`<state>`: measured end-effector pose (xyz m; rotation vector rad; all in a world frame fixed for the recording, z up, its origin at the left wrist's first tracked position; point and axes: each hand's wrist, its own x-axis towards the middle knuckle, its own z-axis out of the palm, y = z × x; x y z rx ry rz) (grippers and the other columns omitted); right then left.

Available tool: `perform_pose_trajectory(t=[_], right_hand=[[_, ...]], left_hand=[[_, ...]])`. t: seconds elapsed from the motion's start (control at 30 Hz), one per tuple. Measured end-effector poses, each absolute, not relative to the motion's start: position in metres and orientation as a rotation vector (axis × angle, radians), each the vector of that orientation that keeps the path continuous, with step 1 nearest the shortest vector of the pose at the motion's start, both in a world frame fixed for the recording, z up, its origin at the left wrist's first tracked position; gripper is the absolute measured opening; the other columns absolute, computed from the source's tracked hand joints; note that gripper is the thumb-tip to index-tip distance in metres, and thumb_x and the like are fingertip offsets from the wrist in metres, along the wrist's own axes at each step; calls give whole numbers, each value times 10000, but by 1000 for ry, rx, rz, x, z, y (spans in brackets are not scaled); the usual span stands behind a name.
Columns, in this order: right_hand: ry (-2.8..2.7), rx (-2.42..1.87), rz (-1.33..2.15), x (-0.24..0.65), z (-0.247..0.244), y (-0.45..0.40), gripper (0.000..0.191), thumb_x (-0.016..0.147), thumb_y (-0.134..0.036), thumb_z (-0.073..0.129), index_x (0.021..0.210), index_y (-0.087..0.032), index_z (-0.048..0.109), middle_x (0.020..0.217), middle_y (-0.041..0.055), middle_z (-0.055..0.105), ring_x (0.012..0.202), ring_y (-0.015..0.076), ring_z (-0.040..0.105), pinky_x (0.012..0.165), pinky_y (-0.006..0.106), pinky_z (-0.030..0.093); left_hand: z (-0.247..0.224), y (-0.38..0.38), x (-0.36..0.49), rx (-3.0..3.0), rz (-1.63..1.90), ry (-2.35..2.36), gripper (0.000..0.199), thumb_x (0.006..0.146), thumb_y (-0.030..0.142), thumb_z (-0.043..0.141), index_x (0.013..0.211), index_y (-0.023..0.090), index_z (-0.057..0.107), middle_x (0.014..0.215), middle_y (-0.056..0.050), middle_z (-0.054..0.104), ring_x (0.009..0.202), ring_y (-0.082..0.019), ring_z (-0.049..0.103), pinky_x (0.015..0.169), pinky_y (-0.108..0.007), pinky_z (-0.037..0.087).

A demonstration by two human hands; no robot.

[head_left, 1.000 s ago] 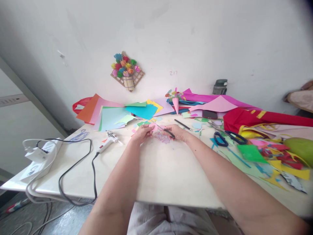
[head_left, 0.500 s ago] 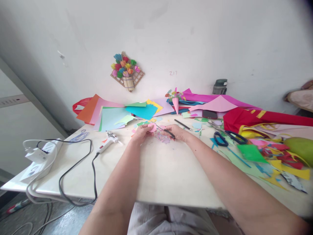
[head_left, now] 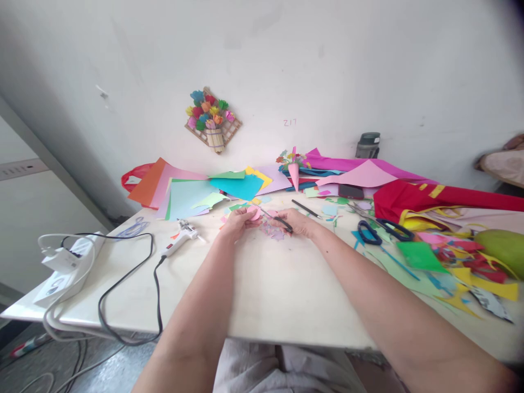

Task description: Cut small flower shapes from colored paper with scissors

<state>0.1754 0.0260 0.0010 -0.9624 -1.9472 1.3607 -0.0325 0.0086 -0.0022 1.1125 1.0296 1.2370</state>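
Both hands work near the far edge of the table [head_left: 262, 289], close together. The left hand [head_left: 237, 222] pinches a small pink disc [head_left: 254, 213] between fingertips, lifted just off the table. The right hand [head_left: 298, 221] is closed around small scissors [head_left: 278, 218], whose blades point at the disc's edge.

My worry is the blade tips: they sit just beside the left fingertips, so a slip could nick a finger or cut too far into the disc. It is small and thinly held, and could twist or drop among the purple scraps [head_left: 273, 231] beneath.

Compared with a second ago, the disc is turned more toward the wall and shows rounder; the hands have barely shifted, and the glue gun [head_left: 180, 239] lies where it was.
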Motion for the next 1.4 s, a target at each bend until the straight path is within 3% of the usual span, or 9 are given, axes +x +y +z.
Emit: perform_pose_trajectory(t=[0.43, 1.07, 1.4], right_hand=[[-1949, -959, 1352, 177, 6, 21, 343, 684, -414, 767, 635, -138, 570, 410, -69, 449, 328, 49, 380, 331, 192, 267], [-1996, -969, 1318, 177, 8, 20, 367, 673, -458, 759, 664, -125, 604, 412, -77, 439, 334, 45, 364, 340, 194, 286], [-2000, -972, 1330, 175, 2, 24, 298, 715, -383, 742, 663, -121, 608, 409, -64, 437, 325, 53, 365, 319, 196, 277]], left_hand=[[-1, 7, -32, 1129, 1156, 977, 240, 686, 303, 805, 732, 130, 644, 642, -37, 664, 557, -155, 653, 663, -299, 572], [1, 6, -34, 1080, 1236, 1063, 153, 759, 245, 730, 772, 112, 656, 703, -69, 694, 576, -151, 660, 662, -290, 578], [2, 6, -40, 1136, 1212, 1075, 183, 682, 262, 763, 754, 120, 673, 702, -71, 704, 585, -170, 658, 683, -329, 566]])
